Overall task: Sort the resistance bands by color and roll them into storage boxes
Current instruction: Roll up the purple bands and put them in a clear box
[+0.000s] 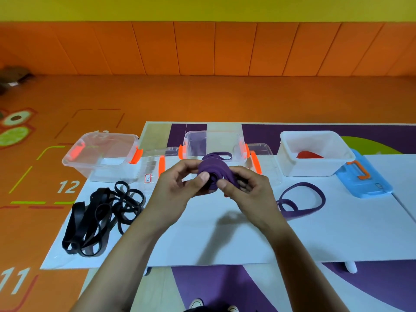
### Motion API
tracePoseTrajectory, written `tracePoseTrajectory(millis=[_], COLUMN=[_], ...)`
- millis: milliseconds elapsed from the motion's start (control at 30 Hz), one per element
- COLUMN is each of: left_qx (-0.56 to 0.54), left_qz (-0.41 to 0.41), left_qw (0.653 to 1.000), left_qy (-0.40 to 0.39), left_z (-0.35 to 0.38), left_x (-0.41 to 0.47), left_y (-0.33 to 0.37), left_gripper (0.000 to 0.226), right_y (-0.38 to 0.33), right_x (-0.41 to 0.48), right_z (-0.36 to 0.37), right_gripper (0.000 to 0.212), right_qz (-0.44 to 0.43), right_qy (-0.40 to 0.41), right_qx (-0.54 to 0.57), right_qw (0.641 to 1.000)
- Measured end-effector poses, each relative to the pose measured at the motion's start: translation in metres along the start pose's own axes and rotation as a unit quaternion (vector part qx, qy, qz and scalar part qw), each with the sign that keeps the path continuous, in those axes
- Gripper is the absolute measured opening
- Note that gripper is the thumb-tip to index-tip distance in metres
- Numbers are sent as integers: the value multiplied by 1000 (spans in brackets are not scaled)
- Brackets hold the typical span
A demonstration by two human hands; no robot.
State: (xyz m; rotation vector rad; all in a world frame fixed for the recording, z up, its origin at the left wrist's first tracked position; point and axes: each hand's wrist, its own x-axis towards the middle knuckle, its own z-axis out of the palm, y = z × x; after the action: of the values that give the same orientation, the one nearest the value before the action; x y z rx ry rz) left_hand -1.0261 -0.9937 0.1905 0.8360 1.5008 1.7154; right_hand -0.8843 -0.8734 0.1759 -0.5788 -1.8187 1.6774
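Grasping one rolled purple band, left hand and right hand grip it together.

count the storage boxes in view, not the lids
3: left clear box at the left end of the table, middle clear box at centre back, white box on the right; none seem hidden.

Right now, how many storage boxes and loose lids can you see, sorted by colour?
Clear boxes: 2 (left clear box, middle clear box)
White box: 1
Clear lids: 2 (left clear lid, right clear lid)
Blue lid: 1
Total: 6
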Motion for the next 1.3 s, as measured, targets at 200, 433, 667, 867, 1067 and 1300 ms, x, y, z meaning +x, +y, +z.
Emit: tracePoseTrajectory(millis=[200, 433, 667, 867, 1067, 1300], left_qx=[5, 290, 152, -17, 102, 427], left_qz=[-60, -36, 1, -41, -99, 18], left_qw=[997, 954, 987, 999, 990, 900], left_qy=[-39, -71, -49, -4, 0, -83], left_z=[2, -11, -4, 4, 14, -6], left_x=[-3, -6, -7, -2, -5, -5], left_y=[-2, 16, 17, 1, -6, 12], left_gripper=[26, 25, 24, 26, 18, 24], right_y=[2, -7, -7, 5, 10, -2], right_x=[2, 3, 5, 5, 6, 9], right_z=[-7, -16, -15, -13, -18, -21], right_gripper=[18, 21, 19, 23, 20, 23], right_qz=[-4, -4, -35, -5, 3, -3], right_qy=[-11, -92, -10, -1, -23, -87], right_qx=[-43, -204, -126, 13, -82, -228], right_qw=[999, 975, 991, 1000, 996, 970])
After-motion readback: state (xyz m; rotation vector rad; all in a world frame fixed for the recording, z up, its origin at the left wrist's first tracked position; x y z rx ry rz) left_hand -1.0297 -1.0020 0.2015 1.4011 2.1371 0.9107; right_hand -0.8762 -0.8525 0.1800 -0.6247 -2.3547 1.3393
